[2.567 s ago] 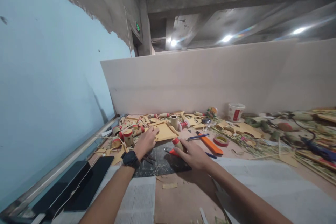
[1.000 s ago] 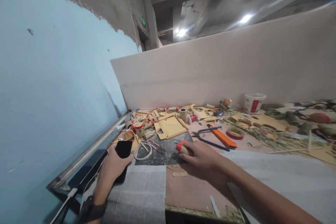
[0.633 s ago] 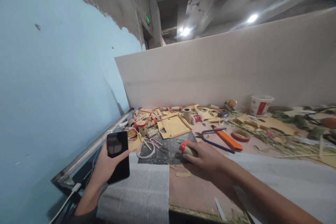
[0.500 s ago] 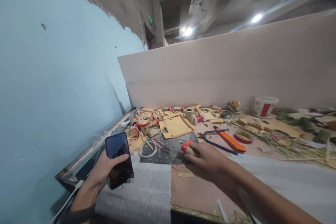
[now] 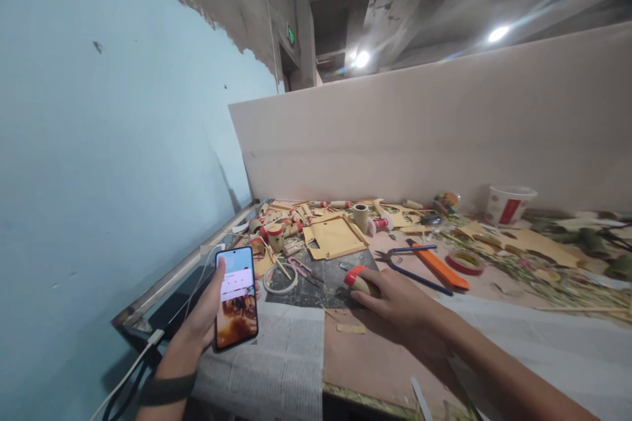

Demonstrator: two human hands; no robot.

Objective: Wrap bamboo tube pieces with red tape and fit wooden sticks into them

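Observation:
My left hand (image 5: 210, 302) is closed around a smartphone (image 5: 237, 325), held upright above newspaper, its screen lit with a picture and a playback panel. My right hand (image 5: 395, 296) is wrapped round a short pale cylinder with a red end (image 5: 364, 281), over the dark mat (image 5: 306, 293). A small metal bit shows beside the red end; I cannot tell whether it belongs to the cylinder. Between the hands lie a white ring-shaped roll (image 5: 280, 291) and pink-handled scissors (image 5: 299, 268). Right of the cylinder are blue-handled pliers (image 5: 419, 276) and an orange cutter knife (image 5: 440, 266).
Red-ended cylinders (image 5: 275, 237), yellow board pieces (image 5: 336, 240) and a thread spool (image 5: 380, 223) crowd the back. A roll of red tape (image 5: 464, 262), plant scraps and a paper cup (image 5: 511, 206) lie right. A white partition (image 5: 419, 138) stands behind; a cable (image 5: 123, 371) runs left.
The phone screen went from dark to lit, and my left thumb moved from its middle to its upper left edge. My right hand keeps its hold. The view shifted slightly.

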